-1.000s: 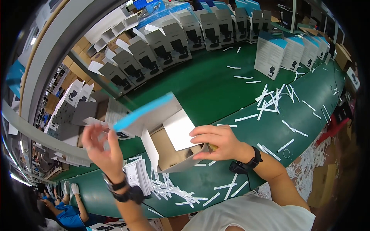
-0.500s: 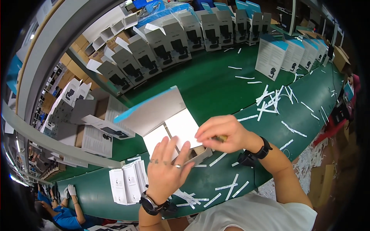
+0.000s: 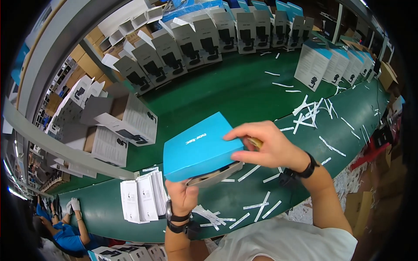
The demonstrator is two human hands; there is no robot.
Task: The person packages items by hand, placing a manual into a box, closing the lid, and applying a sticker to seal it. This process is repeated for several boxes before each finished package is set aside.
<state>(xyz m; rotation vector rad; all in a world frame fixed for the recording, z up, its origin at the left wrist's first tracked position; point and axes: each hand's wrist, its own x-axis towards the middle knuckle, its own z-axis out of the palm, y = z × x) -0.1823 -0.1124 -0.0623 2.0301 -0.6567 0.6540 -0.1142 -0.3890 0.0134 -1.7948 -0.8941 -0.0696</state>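
I hold a carton (image 3: pixel 198 150) with a bright blue top face over the green table (image 3: pixel 235 93). My left hand (image 3: pixel 183 195) grips its lower near corner from underneath. My right hand (image 3: pixel 263 145) presses on the carton's right edge, fingers spread over the blue lid, with a small yellowish thing partly hidden under the palm. The lid lies nearly flat on the carton, and a narrow gap shows along the near side. Both wrists wear dark watches.
A stack of white leaflets (image 3: pixel 141 200) lies left of my left hand. Open cartons (image 3: pixel 126 119) pile up at the left. Upright printed cartons (image 3: pixel 209 41) line the back, more (image 3: pixel 331 63) at the right. White paper strips (image 3: pixel 311 108) litter the table. Another person in blue (image 3: pixel 65 228) sits lower left.
The carton's flaps stood open a second ago; now the blue lid is folded down. My left hand came in from the left side and took hold underneath.
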